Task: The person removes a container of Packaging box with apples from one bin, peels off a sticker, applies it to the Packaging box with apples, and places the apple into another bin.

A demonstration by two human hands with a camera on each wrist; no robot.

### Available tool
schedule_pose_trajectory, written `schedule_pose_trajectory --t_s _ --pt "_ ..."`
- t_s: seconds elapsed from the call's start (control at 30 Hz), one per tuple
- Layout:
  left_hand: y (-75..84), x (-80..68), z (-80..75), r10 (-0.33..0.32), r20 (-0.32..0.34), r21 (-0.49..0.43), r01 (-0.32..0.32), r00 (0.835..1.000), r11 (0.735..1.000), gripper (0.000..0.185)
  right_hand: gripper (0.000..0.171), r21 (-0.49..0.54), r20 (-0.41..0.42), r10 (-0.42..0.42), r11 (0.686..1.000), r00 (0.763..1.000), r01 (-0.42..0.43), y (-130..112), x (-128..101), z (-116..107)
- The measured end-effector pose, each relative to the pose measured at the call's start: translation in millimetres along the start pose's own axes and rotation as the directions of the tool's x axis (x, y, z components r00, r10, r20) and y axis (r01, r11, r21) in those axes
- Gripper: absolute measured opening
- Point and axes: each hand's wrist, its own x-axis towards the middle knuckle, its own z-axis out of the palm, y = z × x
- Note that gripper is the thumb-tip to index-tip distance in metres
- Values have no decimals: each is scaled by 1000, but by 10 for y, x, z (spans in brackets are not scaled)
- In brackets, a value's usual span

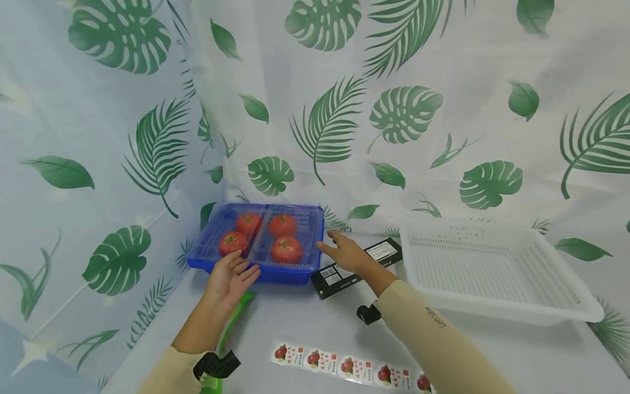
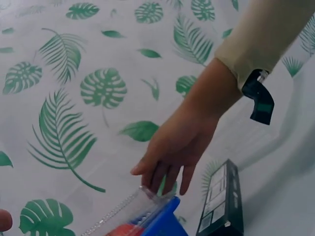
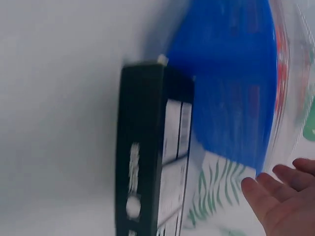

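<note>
A blue tray (image 1: 295, 273) is seen at the back left of the counter (image 1: 315, 323), close to the corner where two leaf-printed curtains meet. Four red tomatoes (image 1: 287, 249) are held in it under clear plastic lids (image 1: 305, 230). The left hand (image 1: 228, 279) is laid at the tray's front left edge, fingers (image 1: 246, 271) straight and slightly apart, gripping nothing. The right hand (image 1: 346, 253) is held at the tray's right edge, fingers (image 2: 152, 172) relaxed and spread; in the left wrist view the fingertips are shown at the rim of the clear lid, though contact cannot be told for certain.

A black box (image 1: 356, 267) with white labels is lying just beside the tray's right front corner, under the right wrist. A white perforated basket (image 1: 492, 268) is placed well apart to the right, with open counter between it and the box. A green object (image 1: 236, 317) is partly hidden beneath the left forearm. A strip of tomato stickers (image 1: 351, 366) is laid along the near edge, and bare counter is left between the strip and the tray.
</note>
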Motion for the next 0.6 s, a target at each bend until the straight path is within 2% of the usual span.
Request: schedule_pose_trajectory --t_s 0.13,0.27,0.4,0.5,0.6 --pt "-18 42 0 1 -16 -74 -2 1000 997 77 84 75 27 9 997 1000 -11 -119 92 129" --pt "-25 118 31 -21 -20 -89 19 1000 996 73 83 124 35 16 992 999 -20 -218 117 199" --pt "-13 177 26 -53 -16 -72 52 998 996 68 79 165 35 28 986 999 -33 -264 127 235" --pt "-2 210 44 -54 -11 -31 53 998 998 65 76 219 4 56 974 998 -55 -268 134 234" --pt "9 248 90 -37 -8 0 37 999 999 60 72 347 -61 102 935 993 -75 -287 144 229"
